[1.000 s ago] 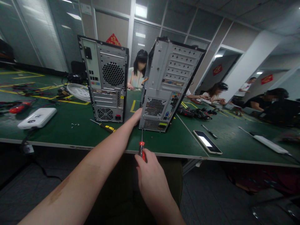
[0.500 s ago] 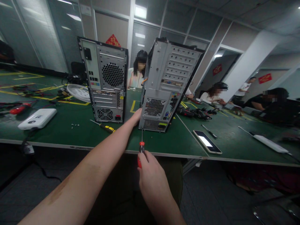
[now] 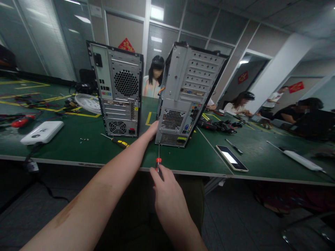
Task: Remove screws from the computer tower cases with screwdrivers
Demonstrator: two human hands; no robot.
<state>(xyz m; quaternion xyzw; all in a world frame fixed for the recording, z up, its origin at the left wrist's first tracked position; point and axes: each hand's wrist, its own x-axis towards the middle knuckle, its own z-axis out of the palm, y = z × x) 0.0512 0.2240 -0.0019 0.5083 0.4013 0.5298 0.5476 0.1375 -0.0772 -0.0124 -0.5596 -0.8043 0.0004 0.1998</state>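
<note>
Right hand (image 3: 170, 190): closed on the handle of the red-and-black screwdriver (image 3: 158, 161), thumb along its left side, fingers on its right. Compared with half a second ago, the thumb has shifted from the top of the handle to that side, and less of the red grip is exposed. The shaft is unchanged in position; it points away from the person, its tip at the bottom left corner of the right computer tower (image 3: 175, 104).

Left hand (image 3: 154, 129): reaches behind the left edge of that tower; the fingers are hidden, so their grip cannot be told.

Both towers stand upright on the green table (image 3: 193, 160), unmoved. The left computer tower (image 3: 119, 94) is beside the left forearm, near the yellow-and-black screwdriver (image 3: 120, 143) and the loose screws (image 3: 84, 140).
</note>
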